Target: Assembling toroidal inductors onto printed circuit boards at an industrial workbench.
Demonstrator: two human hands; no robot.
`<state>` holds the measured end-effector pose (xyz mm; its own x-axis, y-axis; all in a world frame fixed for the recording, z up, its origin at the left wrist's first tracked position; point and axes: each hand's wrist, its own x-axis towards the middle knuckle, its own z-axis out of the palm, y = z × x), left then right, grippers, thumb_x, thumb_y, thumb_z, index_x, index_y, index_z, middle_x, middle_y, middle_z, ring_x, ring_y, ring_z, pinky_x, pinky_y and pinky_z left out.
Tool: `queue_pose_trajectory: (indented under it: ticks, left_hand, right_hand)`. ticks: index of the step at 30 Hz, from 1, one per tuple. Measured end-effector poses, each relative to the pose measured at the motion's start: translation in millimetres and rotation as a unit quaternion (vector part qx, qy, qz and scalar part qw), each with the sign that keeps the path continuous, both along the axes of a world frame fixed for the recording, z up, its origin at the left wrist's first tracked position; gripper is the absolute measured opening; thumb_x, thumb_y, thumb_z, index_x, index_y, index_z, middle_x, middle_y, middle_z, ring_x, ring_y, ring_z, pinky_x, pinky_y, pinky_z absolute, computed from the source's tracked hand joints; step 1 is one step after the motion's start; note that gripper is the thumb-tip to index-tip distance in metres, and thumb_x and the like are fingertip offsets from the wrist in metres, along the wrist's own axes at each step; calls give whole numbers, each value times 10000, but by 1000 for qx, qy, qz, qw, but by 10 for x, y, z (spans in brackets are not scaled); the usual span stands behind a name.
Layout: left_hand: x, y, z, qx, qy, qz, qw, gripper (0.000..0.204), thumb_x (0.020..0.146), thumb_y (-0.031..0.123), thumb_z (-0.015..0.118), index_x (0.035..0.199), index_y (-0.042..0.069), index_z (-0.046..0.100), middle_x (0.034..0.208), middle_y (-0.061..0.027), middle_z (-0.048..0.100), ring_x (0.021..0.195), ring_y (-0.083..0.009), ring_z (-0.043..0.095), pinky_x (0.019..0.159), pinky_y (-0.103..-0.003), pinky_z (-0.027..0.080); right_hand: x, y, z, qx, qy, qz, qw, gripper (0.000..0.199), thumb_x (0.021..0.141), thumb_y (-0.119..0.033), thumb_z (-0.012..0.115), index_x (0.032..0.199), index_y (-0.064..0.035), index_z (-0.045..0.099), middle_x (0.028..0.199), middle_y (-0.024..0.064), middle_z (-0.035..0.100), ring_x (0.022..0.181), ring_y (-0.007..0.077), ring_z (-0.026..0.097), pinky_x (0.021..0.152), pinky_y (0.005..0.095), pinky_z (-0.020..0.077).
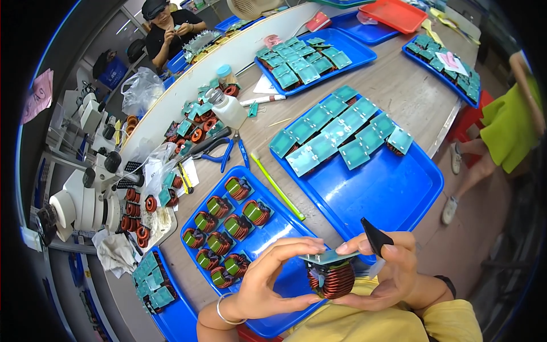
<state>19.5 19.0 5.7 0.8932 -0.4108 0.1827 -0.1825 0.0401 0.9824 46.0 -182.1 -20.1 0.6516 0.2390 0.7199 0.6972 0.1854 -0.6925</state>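
Observation:
Between my two hands is a copper-wound toroidal coil (336, 280) with a flat circuit board (330, 257) on its top. My left hand (273, 276) pinches it from the left, fingers on the board and thumb beneath the coil. From the other side my right hand (393, 273) grips the same piece. A black pointed tool (376, 236) sticks up from the right hand's fingers; its lower part is hidden. Just beyond my left hand, a blue tray (273, 233) carries several coils (219, 242) with green-yellow tops. Farther right, another blue tray (393, 196) bears rows of green boards (342, 134) on coils.
A lime-green stick (277, 185) lies between the trays. Blue-handled pliers (219, 157), a white bottle (229, 109) and loose coils (196, 135) sit farther left. More loaded trays (353, 51) stand at the back. One person (171, 34) sits across; another (507, 125) stands at right.

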Motion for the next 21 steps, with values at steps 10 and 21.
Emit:
queue_pose_trajectory:
  ticks: [10,21]
  left_hand:
    - [-35,4,-15,-118,165,-48,978,654,703,38,738,1261,3,400,1277,-126,372,1221,-226,377,1000,-356,351]
    - [-51,-70,-14,-204,218,-28,954,472,775,2,651,1177,-22,405,1297,-183,362,1204,-239,397,981,-371,387]
  right_hand:
    - [65,12,116,-74,-56,32,995,946,559,-59,840,1303,-72,256,1127,142,393,909,289,596,707,328,500]
    - [104,40,122,-114,-42,29,992,949,557,-169,860,1310,-65,292,1145,148,400,983,284,547,783,375,474]
